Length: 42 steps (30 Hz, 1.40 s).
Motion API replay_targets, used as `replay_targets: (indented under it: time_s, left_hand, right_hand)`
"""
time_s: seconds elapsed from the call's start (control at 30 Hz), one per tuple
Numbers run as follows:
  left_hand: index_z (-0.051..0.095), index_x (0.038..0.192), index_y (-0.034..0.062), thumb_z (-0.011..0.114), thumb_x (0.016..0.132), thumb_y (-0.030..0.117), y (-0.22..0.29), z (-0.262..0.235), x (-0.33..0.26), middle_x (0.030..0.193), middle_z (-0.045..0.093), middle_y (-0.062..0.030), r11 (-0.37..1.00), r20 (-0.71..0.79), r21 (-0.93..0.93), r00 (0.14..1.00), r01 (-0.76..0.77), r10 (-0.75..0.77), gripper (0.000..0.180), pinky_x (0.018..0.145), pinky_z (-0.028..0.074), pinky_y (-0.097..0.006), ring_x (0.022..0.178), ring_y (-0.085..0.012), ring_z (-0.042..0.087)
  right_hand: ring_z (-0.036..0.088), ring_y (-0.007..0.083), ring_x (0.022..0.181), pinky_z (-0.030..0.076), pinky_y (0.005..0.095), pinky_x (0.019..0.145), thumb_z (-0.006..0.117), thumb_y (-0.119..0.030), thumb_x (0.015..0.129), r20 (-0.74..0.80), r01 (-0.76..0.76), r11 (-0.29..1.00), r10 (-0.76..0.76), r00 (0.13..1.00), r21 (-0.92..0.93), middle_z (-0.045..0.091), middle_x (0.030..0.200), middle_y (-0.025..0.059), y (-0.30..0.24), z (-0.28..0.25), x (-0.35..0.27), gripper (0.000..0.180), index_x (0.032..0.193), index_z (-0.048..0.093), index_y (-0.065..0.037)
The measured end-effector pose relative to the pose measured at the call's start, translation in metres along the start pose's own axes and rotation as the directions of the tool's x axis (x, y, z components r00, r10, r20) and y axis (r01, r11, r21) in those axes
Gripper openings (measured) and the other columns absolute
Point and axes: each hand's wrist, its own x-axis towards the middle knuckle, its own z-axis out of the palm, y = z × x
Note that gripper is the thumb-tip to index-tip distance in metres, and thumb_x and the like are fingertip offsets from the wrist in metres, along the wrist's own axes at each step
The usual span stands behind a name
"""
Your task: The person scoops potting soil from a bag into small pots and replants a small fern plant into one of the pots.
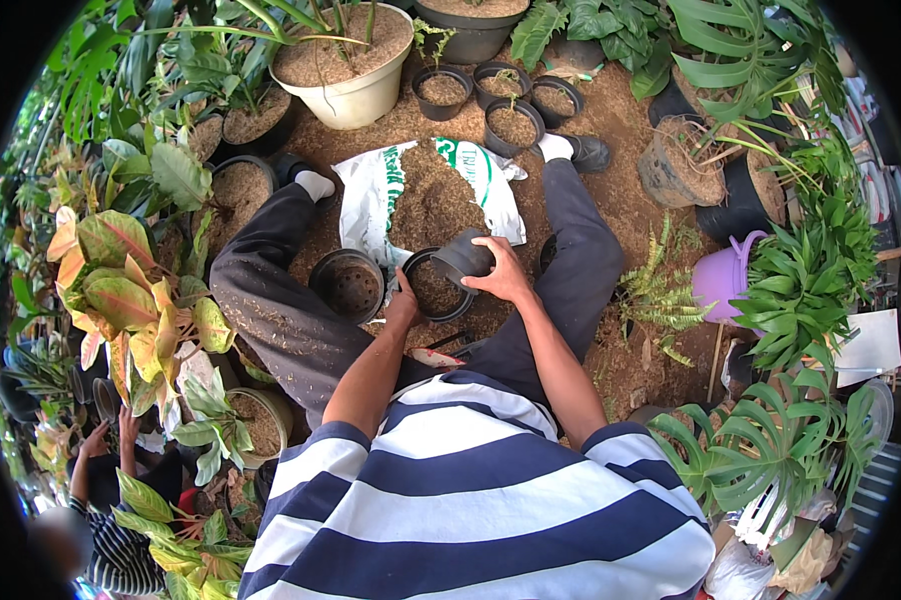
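Plants with red and yellow leaves (pixel 121 300) stand at the far left, and below them another person's raised hands (pixel 111 430) show near the picture's edge. Next comes an empty black pot (pixel 348 283), which lies on the ground between the seated person's legs. Just right of it is a second black pot (pixel 436 288), partly filled with brown soil. The left hand (pixel 404 300) closes on the near left rim of this pot. The right hand (pixel 501 275) is clamped on a small black pot (pixel 466 258), which is tipped on its side above the far right rim, its long axis pointing down and left toward the soil inside. So the filled pot lies directly under and between the two hands, and both hands are equally near to it. Behind the pots lies an opened white sack (pixel 371 200) with green print, flat on the ground, soil (pixel 433 200) spilling over its middle. Four small black pots (pixel 501 100) with soil stand beyond it. At the far right, a purple bucket (pixel 723 280) stands among green plants.
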Motion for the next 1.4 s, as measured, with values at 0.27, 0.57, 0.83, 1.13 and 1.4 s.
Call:
replay_targets:
  time_s: [0.27, 0.57, 0.83, 1.13, 1.4]
  left_hand:
    - [-0.03, 0.145, 0.009, 0.093, 0.056, 0.031, 0.007, -0.005, -0.006, 0.133, 0.048, -0.0322, 1.0, -0.005, -0.003, 1.0, 0.015, -0.015, 0.153, 0.093, 0.049, -0.047, 0.112, -0.0397, 0.059]
    - [-0.011, 0.149, -0.0009, 0.095, 0.053, 0.026, -0.005, 0.018, 0.01, 0.145, 0.03, -0.03, 0.995, -0.238, -0.032, 0.967, -0.097, 0.087, 0.145, 0.083, 0.054, -0.044, 0.109, -0.0402, 0.06]
    - [-0.003, 0.147, -0.0065, 0.097, 0.042, 0.021, 0.002, 0.002, -0.006, 0.145, 0.03, -0.0225, 0.996, -0.23, -0.004, 0.97, -0.085, 0.082, 0.148, 0.078, 0.057, -0.04, 0.101, -0.0366, 0.064]
    - [-0.007, 0.148, -0.0056, 0.096, 0.042, 0.017, 0.007, 0.001, -0.007, 0.144, 0.032, -0.0217, 0.992, -0.261, -0.03, 0.959, -0.125, 0.113, 0.15, 0.07, 0.056, -0.041, 0.092, -0.0369, 0.067]
    - [-0.012, 0.148, -0.0045, 0.097, 0.041, 0.019, 0.008, -0.008, -0.007, 0.144, 0.028, -0.0213, 0.989, -0.23, -0.04, 0.965, -0.141, 0.128, 0.154, 0.07, 0.056, -0.041, 0.092, -0.0361, 0.067]
  right_hand:
    - [0.052, 0.0284, 0.12, 0.05, 0.0385, 0.089, 0.087, -0.033, 0.064, -0.13, -0.053, 0.993, 0.067, 0.989, 0.11, 0.051, 0.129, 0.0154, 0.017, -0.002, 0.005, 0.077, 0.128, 0.054, -0.007]
    - [0.059, 0.0248, 0.105, 0.051, 0.0366, 0.083, 0.085, -0.033, 0.07, -0.243, -0.357, 0.863, 0.455, 0.857, 0.357, 0.047, 0.129, 0.0167, 0.059, -0.023, 0.042, 0.085, 0.137, 0.042, -0.006]
    - [0.044, 0.0352, 0.123, 0.042, 0.0466, 0.099, 0.084, -0.04, 0.066, -0.255, -0.412, 0.909, 0.384, 0.887, -0.065, 0.04, 0.133, 0.0188, 0.045, -0.027, 0.078, 0.085, 0.135, 0.043, -0.011]
    - [0.043, 0.0378, 0.121, 0.043, 0.0509, 0.097, 0.083, -0.04, 0.067, -0.224, -0.344, 0.91, 0.294, 0.929, -0.231, 0.038, 0.13, 0.0155, 0.063, -0.01, 0.107, 0.08, 0.133, 0.043, -0.017]
    - [0.03, 0.0416, 0.133, 0.046, 0.0513, 0.096, 0.084, -0.021, 0.064, -0.177, -0.303, 0.848, 0.25, 0.952, -0.435, 0.029, 0.142, 0.0178, 0.057, 0.002, 0.109, 0.085, 0.137, 0.041, -0.021]
